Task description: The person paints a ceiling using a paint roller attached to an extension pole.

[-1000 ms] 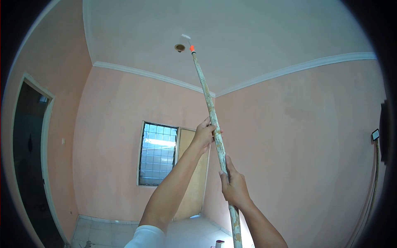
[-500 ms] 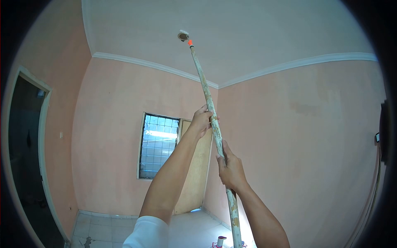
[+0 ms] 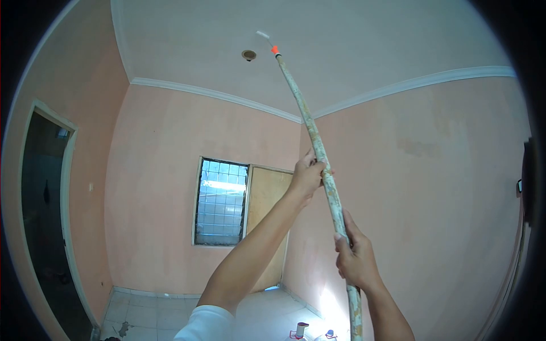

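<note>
A long pole [image 3: 311,128] with worn, flaking pale paint slants up from the bottom of the view toward the ceiling. At its top an orange handle [image 3: 275,50] joins a small white paint roller [image 3: 263,34], which lies right at the ceiling [image 3: 364,45]. My left hand [image 3: 307,177] is wrapped around the pole's middle, the arm stretched out. Lower down, my right hand [image 3: 358,258] grips the same pole with the thumb along its near side. Close beside the roller, a round recessed light fixture [image 3: 248,55] sits in the ceiling.
A barred window [image 3: 220,202] and a wooden door [image 3: 267,227] are in the far wall [image 3: 153,199]. On the left stands a dark doorway [image 3: 45,216]. Containers [image 3: 301,329] stand on the tiled floor [image 3: 142,315]. A dark object [image 3: 529,182] hangs on the right wall.
Both hands and the pole have shifted right. The roller has moved away from the light fixture, up and to the right across the ceiling. Both grips stay closed.
</note>
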Demonstrator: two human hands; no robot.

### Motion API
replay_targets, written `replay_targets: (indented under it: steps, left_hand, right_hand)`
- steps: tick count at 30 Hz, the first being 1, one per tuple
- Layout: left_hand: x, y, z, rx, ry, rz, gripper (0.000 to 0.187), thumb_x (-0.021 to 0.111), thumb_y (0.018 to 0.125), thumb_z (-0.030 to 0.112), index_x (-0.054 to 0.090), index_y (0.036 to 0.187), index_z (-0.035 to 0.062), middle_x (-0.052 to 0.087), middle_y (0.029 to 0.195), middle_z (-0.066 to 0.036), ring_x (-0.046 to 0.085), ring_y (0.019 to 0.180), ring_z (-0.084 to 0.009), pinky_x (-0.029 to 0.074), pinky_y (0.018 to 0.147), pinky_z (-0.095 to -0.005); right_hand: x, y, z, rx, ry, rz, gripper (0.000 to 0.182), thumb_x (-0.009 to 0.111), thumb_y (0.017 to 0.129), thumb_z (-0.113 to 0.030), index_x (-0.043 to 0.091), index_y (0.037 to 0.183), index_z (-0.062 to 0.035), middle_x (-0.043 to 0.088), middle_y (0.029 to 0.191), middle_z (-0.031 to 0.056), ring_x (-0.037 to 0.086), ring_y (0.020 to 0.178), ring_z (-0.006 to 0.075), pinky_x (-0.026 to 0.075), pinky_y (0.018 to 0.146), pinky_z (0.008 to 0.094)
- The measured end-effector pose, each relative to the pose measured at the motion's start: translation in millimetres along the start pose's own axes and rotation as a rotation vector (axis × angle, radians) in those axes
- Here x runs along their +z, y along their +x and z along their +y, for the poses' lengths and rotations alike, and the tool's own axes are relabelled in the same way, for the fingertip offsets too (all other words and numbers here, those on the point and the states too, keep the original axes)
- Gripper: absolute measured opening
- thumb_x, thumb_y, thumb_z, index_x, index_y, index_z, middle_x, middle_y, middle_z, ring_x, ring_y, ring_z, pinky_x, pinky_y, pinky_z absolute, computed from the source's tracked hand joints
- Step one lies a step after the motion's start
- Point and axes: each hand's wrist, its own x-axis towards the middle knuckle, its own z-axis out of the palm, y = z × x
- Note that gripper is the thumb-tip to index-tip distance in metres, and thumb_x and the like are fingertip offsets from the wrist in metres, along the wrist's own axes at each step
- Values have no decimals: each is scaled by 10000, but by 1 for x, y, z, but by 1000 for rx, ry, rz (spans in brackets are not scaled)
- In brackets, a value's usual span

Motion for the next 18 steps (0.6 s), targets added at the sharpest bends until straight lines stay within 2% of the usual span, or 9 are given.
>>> replay_targets:
  steps: [1,4,9,18]
  left_hand:
    - [4,-7,9,9,-7,2,485,512,1015,87,407,1487,68,569,962,-58,672,884,-187,608,748,-348]
    - [4,-27,36,-4,4,-34,450,506,1016,85,428,1458,52,565,967,-56,671,890,-186,605,749,-347]
    - [18,-77,86,28,-10,-60,413,512,1017,99,451,1417,21,538,970,-46,649,884,-166,570,734,-329]
    - [7,-127,143,41,-135,-107,444,523,1022,108,429,1440,-8,521,983,-35,633,896,-152,529,764,-299]
  right_hand:
    - [3,-7,-9,8,15,16,580,506,1008,-126,349,1567,-110,508,648,0,493,461,87,442,417,285]
    - [10,-31,-41,48,51,15,591,500,1010,-124,330,1576,-117,508,685,-5,492,468,81,451,427,281]
    - [21,-85,-97,121,87,59,606,468,1003,-64,298,1584,-95,494,743,13,482,434,60,407,367,248]
    - [58,-132,-152,125,19,134,618,458,995,-51,274,1584,-59,507,729,19,478,420,58,399,362,240]
